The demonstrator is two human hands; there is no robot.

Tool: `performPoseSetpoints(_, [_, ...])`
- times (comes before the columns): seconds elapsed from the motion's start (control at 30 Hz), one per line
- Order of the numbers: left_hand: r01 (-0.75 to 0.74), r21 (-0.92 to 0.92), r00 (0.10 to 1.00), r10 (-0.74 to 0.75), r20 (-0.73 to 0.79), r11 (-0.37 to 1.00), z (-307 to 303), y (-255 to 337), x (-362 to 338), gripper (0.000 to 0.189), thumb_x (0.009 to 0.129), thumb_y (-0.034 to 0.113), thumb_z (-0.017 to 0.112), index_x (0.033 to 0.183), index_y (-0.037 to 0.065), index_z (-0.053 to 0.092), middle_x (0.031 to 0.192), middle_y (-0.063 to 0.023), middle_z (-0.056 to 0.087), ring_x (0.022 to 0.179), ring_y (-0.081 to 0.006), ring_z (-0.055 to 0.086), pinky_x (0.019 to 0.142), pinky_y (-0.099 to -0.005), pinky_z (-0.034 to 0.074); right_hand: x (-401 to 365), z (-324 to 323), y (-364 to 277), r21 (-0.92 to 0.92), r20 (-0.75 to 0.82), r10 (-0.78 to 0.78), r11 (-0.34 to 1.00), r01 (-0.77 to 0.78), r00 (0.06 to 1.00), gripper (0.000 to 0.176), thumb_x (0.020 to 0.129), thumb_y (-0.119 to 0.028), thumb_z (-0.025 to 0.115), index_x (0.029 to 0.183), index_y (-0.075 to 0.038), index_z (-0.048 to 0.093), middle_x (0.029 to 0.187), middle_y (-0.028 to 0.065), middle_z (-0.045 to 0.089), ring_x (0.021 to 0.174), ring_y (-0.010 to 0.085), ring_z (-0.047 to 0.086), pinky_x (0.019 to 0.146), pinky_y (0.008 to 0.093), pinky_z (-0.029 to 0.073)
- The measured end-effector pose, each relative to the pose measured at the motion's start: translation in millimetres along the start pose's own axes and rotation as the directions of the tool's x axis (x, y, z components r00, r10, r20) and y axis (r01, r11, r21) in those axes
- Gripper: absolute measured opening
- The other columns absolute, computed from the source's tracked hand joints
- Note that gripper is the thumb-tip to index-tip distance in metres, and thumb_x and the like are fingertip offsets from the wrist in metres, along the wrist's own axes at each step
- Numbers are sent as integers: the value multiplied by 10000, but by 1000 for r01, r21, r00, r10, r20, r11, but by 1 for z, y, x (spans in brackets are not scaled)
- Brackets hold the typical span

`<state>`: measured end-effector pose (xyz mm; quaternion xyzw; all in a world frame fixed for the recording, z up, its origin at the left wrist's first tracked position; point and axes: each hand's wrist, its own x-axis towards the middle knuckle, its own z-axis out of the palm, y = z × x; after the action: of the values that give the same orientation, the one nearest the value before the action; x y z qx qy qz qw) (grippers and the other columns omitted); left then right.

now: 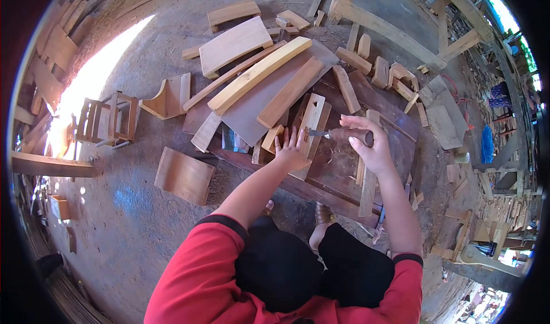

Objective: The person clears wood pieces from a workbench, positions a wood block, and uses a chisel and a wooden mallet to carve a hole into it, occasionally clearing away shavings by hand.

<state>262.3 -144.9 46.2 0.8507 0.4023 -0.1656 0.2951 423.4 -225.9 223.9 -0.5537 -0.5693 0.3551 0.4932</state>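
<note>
My left hand (291, 152) presses down with fingers spread on a small wooden block and the edge of a pale wooden piece (313, 113) with a slot cut in it. In my right hand (369, 146) is a chisel (350, 135), its brown wooden handle lying between thumb and fingers. The chisel's metal blade points left, its tip close to my left fingertips at the wood. Under these lies a low dark wooden work board (338, 178). Beside my right hand, a long narrow wooden strip (368, 193) rests on that board.
Several loose planks surround the work, among them a long light beam (260, 75) and a brown plank (291, 92). A curved wooden panel (184, 176) lies on the floor at left, near a small wooden frame (106, 119). A timber frame (389, 29) stands at the back right.
</note>
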Motion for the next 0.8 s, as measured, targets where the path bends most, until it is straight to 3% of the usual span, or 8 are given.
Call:
performPoseSetpoints(0.1, [-6,-10,1000,6,-8,1000,-1,-1,0,1043,738,567,562,1431,144,-93,1492,-142,-104,1368,-346,-109,1039,-594,-43,4,4,6,-16,-38,73,997,-73,997,412,767,64,537,1170,-10,496,1152,134,566,1087,203,540,927,328,426])
performPoseSetpoints(0.17, [-5,-12,1000,5,-1,1000,0,-1,1,1045,737,568,564,1432,145,-92,1492,-142,-104,1368,-347,-109,1039,-594,-42,6,8,12,254,-208,97,966,-42,973,326,793,30,583,1104,-18,500,1105,150,575,1058,222,556,911,344,437])
performPoseSetpoints(0.3, [-8,-3,1000,8,4,1000,-1,0,1,1051,733,570,571,1432,149,-91,1492,-142,-105,1367,-352,-105,1039,-595,-40,0,11,39,362,-370,84,930,61,925,253,790,-15,650,996,-30,503,1048,156,590,1004,232,580,884,347,454])
performPoseSetpoints(0.4, [-5,-2,1000,5,6,1000,0,-1,0,1055,731,572,573,1432,151,-94,1492,-141,-106,1367,-354,-105,1039,-595,-39,-2,10,39,278,-472,149,961,-14,869,253,752,-26,704,898,-37,497,1019,144,602,962,215,596,861,323,465])
performPoseSetpoints(0.47, [-7,-2,1000,7,2,1000,-1,0,1,1058,731,573,574,1431,152,-97,1492,-141,-107,1367,-354,-105,1039,-595,-39,-3,4,37,37,-447,80,997,-70,891,245,755,-29,705,920,-15,525,1012,131,607,958,185,593,839,293,471])
performPoseSetpoints(0.8, [-12,-6,1000,12,12,1000,0,-2,2,1036,746,556,559,1428,151,-107,1490,-142,-118,1366,-359,-102,1037,-599,-39,17,2,13,-122,-327,-112,990,75,938,240,824,9,601,1052,-12,531,1029,83,604,985,142,568,841,250,453])
